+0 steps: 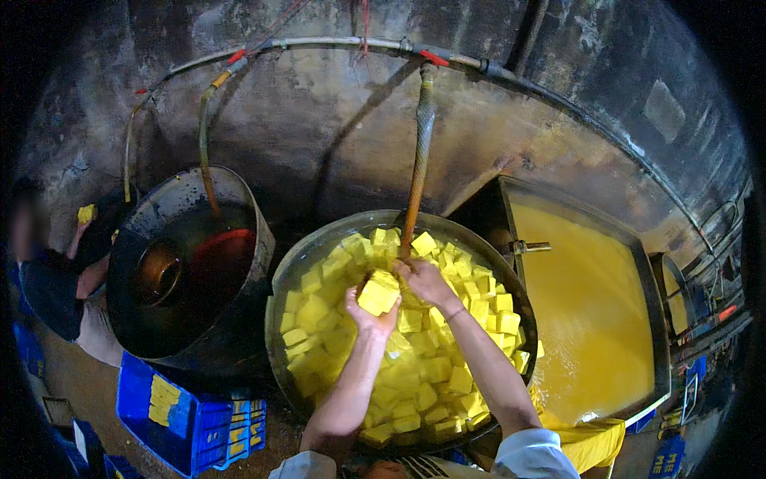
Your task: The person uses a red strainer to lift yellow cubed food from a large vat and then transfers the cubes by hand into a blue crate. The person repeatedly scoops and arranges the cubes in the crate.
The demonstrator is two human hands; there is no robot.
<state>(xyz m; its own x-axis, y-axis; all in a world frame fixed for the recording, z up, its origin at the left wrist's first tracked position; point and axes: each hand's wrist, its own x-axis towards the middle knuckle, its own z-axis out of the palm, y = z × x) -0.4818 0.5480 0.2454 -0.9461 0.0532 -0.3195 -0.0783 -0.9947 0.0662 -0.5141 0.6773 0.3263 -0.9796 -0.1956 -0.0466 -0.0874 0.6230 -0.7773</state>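
My left hand (373,318) is closed around a yellow tofu block (378,294), held above the middle of a large round metal vat (279,351). Close beside it, to the right, is my right hand (424,283), its fingers bent toward the block near the foot of a hose (423,136). Those fingertips are blurred, and whether they grip anything is unclear. Many yellow tofu blocks (459,379) crowd the vat in yellow liquid. On the right side they are heaped above the surface; toward the left and front many lie under it.
To the left, a dark metal drum (259,239) contains dark liquid and a metal pot (159,271). A person (60,287) sits beyond it. Blue crates (171,435) stand on the floor at lower left. A rectangular tank (586,295) of yellow liquid adjoins on the right, with yellow cloth (590,443) in front.
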